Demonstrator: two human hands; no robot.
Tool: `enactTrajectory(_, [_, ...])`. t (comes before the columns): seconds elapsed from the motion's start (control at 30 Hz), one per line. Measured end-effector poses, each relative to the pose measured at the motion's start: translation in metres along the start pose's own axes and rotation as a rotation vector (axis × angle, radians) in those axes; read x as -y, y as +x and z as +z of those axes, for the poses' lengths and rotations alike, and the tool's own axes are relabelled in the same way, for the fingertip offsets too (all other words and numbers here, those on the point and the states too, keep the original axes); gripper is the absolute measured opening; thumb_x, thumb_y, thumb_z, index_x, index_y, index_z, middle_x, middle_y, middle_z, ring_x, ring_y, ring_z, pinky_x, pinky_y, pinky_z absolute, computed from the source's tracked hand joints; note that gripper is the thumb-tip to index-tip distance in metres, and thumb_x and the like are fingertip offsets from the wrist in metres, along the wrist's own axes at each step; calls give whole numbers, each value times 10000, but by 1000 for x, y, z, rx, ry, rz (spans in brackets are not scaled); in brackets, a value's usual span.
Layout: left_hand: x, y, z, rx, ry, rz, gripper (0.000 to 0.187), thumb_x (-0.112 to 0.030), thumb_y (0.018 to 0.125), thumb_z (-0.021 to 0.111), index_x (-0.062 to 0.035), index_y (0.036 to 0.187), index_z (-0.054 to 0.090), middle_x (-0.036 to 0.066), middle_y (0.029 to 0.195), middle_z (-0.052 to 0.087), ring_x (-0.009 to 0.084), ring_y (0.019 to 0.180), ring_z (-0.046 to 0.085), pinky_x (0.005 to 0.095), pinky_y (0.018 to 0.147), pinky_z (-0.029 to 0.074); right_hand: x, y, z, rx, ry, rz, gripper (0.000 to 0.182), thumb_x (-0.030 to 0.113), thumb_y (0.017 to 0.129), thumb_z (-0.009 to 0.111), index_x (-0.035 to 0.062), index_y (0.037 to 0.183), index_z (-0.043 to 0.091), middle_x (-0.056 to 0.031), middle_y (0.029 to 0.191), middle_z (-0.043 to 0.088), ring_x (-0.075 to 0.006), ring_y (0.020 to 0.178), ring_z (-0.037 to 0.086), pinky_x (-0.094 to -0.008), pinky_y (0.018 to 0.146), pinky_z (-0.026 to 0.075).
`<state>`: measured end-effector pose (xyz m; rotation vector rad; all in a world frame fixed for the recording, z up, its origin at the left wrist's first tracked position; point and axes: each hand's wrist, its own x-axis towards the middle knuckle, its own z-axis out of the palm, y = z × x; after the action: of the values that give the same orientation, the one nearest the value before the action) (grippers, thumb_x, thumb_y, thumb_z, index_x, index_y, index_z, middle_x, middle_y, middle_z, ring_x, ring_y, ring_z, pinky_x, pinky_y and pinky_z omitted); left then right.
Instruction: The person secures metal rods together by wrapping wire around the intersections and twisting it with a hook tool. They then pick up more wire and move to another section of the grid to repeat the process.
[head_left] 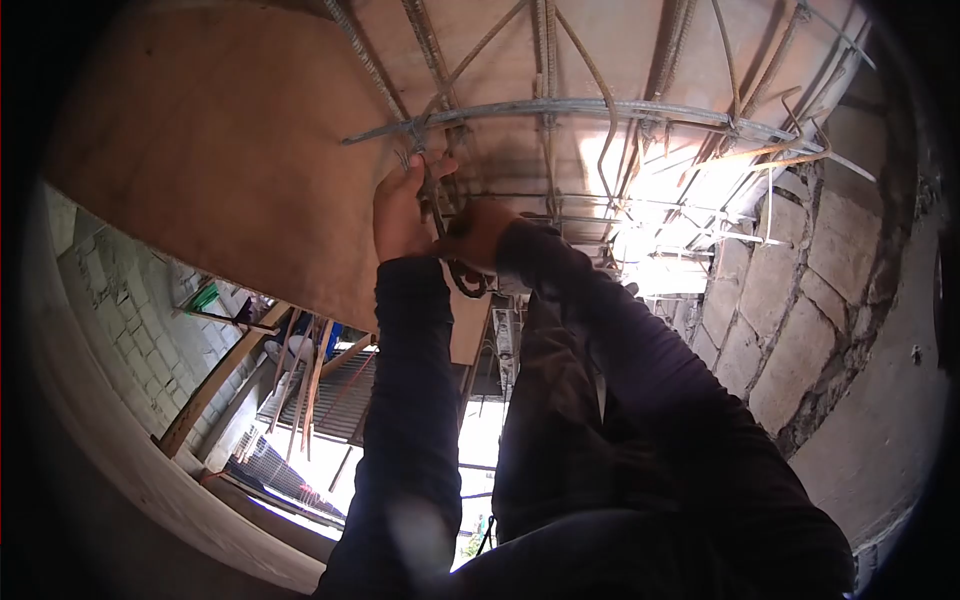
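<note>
Ribbed steel bars (pixel 547 60) cross a long horizontal bar (pixel 560 106) over a flat board. At the left end of that bar, my left hand (pixel 402 210) is raised against a bar crossing, its thumb and fingers bent around the joint. Just right of it, my right hand (pixel 478 232) is closed around a dark metal tool (pixel 468 278), whose looped handle hangs below the fist. The tool's upper part runs up beside my left fingers. Whether my left fingers pinch a wire or a bar is too small to tell.
A large brown panel (pixel 230 150) fills the upper left. Stone block wall (pixel 795 350) stands at the right. Lower left are a pale block wall (pixel 130 320), wooden boards (pixel 220 385) and corrugated sheeting (pixel 335 390). Thin bent rods (pixel 590 70) stick out among the bars.
</note>
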<state>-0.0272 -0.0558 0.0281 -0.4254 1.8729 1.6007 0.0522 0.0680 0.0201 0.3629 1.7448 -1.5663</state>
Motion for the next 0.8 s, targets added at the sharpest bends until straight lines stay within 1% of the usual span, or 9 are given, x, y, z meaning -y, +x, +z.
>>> enactTrajectory(0.03, [-1,-1,-2,27,-15,8,334,-311,1045,548,-24,1120,702,85,990,768,38,610,488,211,511,300,-11,7,6,49,367,-14,339,317,887,647,11,775,741,-140,767,724,-200,609,701,-355,581,565])
enactTrajectory(0.1, [-2,5,-4,43,-7,-34,332,-309,1045,548,-25,1119,703,87,988,768,37,607,482,210,510,298,-41,22,24,49,481,-207,272,255,891,603,25,780,698,-103,696,676,-210,559,667,-367,523,537])
enactTrajectory(0.17, [-5,7,-5,60,2,-57,330,-308,1045,548,-27,1118,705,89,986,767,36,605,476,209,509,295,-32,6,34,244,1250,105,192,225,891,586,55,835,656,-59,647,622,-213,509,619,-360,472,488])
enactTrajectory(0.3, [0,-1,-1,6,26,-40,280,-264,1031,578,-24,1052,720,92,944,758,46,584,444,237,509,312,-31,2,32,540,1489,73,153,241,915,568,142,803,535,37,559,407,-113,413,354,-308,404,301])
enactTrajectory(0.33, [5,3,-6,-104,195,74,275,-255,1022,590,-16,992,722,83,910,744,56,586,448,251,519,325,-19,-7,31,405,1401,150,231,284,949,531,177,754,471,60,530,280,-88,398,279,-290,399,233])
enactTrajectory(0.47, [-32,9,-11,-361,237,356,294,-237,991,626,24,891,719,62,825,700,104,635,516,295,575,407,-16,-4,31,372,1380,183,206,291,949,528,180,779,488,58,531,308,-97,398,292,-302,403,240])
enactTrajectory(0.57, [-73,19,32,-111,377,677,394,-329,957,674,60,921,719,94,796,695,174,688,594,336,662,481,-11,-5,32,327,1284,150,196,291,942,532,186,781,489,60,535,320,-101,411,301,-306,418,246])
enactTrajectory(0.73, [-101,86,80,-23,942,393,555,-510,879,722,42,930,750,195,781,698,275,752,671,383,772,515,1,-15,23,251,1300,268,201,248,866,559,164,715,456,50,546,305,-119,422,266,-347,442,264])
enactTrajectory(0.8, [-94,102,84,16,1048,458,560,-519,879,719,38,922,751,196,782,699,274,751,671,381,772,515,0,-15,20,264,1313,256,205,256,868,560,156,718,461,44,545,320,-124,428,290,-352,447,272])
